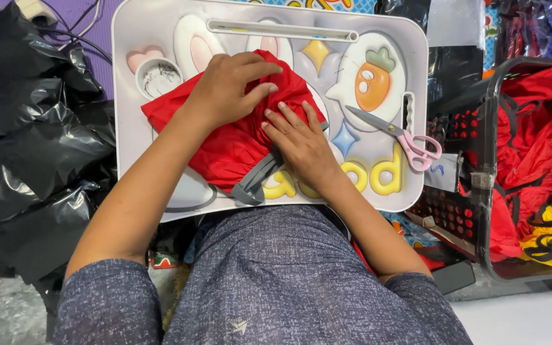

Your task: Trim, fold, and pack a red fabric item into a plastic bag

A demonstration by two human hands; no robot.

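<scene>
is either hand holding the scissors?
No. The scissors lie untouched on the tray, while the left hand and right hand both press on the red cloth.

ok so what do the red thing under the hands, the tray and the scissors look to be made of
Red piece: thin woven fabric, matte, judging by its soft folds and gathers. Tray: probably moulded plastic, smooth and slightly glossy, with raised cartoon shapes. Scissors: grey metal blades with pink handles that look plastic.
</scene>
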